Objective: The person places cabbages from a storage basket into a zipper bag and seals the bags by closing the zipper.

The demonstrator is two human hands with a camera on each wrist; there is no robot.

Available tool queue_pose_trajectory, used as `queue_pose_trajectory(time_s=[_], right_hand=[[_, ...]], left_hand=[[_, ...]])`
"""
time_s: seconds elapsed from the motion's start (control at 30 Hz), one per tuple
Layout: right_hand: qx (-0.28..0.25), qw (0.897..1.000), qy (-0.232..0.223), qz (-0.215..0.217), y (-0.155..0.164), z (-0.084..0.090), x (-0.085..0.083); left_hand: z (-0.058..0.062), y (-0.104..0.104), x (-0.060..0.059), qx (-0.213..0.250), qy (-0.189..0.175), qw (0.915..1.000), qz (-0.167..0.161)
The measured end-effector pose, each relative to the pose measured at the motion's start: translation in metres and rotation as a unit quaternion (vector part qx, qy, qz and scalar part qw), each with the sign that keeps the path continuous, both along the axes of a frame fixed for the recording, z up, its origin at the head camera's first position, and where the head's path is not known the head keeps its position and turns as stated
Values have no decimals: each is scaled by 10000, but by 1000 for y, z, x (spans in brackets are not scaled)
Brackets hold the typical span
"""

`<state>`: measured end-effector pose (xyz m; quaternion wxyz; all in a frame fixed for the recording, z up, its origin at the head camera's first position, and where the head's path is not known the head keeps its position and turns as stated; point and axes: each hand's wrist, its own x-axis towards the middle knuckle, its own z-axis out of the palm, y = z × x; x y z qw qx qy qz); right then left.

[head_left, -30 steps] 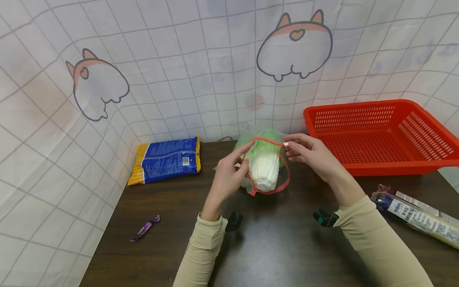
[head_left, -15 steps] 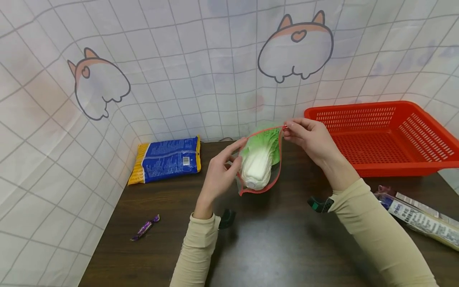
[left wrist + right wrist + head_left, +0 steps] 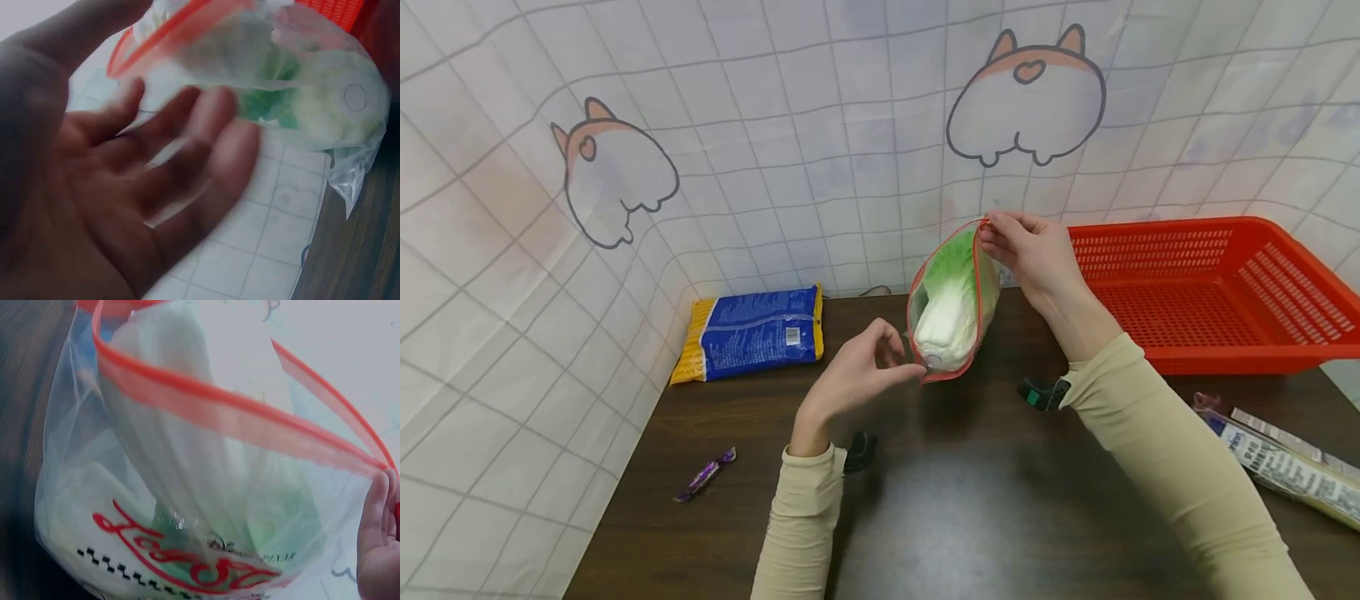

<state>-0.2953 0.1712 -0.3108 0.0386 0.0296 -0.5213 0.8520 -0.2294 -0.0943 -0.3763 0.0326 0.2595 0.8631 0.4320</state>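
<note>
Head view – bag: we see a clear zip bag (image 3: 953, 310) with a red seal, held tilted above the far middle of the table (image 3: 970, 517), a napa cabbage (image 3: 946, 321) inside it.
Head view – right hand: our right hand (image 3: 1032, 254) pinches the bag's upper corner at the seal and carries its weight.
Head view – left hand: our left hand (image 3: 857, 375) has its fingertips together at the bag's lower corner; we cannot tell whether they grip it.
Head view – surroundings: a red basket (image 3: 1210, 287) sits at the far right corner, a blue noodle packet (image 3: 752, 333) at the far left, a purple candy (image 3: 703, 477) by the left edge, a long wrapped packet (image 3: 1285, 467) at the right edge.
Left wrist view – palm: the left hand (image 3: 125, 194) lies spread and blurred beneath the bag (image 3: 300, 94) – fingers relaxed.
Right wrist view – bag mouth: the red seal (image 3: 237, 412) gapes open, and the right hand's fingers (image 3: 375, 544) hold its end.
</note>
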Motion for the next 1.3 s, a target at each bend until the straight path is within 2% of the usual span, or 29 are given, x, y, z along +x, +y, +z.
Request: queue_pose_trajectory(time_s=[0.1, 0.2, 0.3, 0.37, 0.43, 0.53, 0.67, 0.77, 0.87, 1.0, 1.13, 1.17, 1.23, 1.3], right_hand=[[-124, 9998, -106, -86, -1, 1, -3], [-154, 9996, -198, -100, 1, 0, -5], [-205, 9994, -275, -94, 4, -1, -4], [-224, 9993, -301, -92, 6, -1, -4], [-232, 9992, -322, -96, 9, 0, -4], [-174, 9991, -392, -68, 15, 0, -2], [36, 9990, -443, 68, 30, 1, 2], [502, 9975, -442, 215, 43, 5, 5], [1373, 9882, -468, 490, 58, 16, 7], [2794, 9581, -211, 590, 72, 33, 9], [4315, 9005, 138, 515, 77, 50, 12], [4614, 8854, 186, 535, 78, 54, 14], [5260, 8472, 347, 666, 79, 62, 16], [5546, 8273, 445, 773, 80, 69, 18]], left_hand=[[-3, 3, 0, -543, -182, 9976, -380], [-6, 7, -2, -712, -157, 9952, -652], [-7, 9, -4, -648, 3, 9954, -704], [-7, 10, -5, -626, 159, 9960, -614], [-6, 11, -5, -658, 441, 9961, -394], [-4, 10, -6, -581, 988, 9933, 178], [-1, 6, -9, -6, 1717, 9798, 1026], [7, 2, -14, 596, 2078, 9660, 1415], [24, -3, -23, 855, 2261, 9577, 1560], [57, -12, -35, 826, 2411, 9553, 1496], [88, -16, -40, 282, 2557, 9584, 1238], [95, -16, -40, 45, 2564, 9595, 1162], [106, -17, -40, -647, 2547, 9605, 913], [113, -18, -39, -1195, 2391, 9612, 687]])
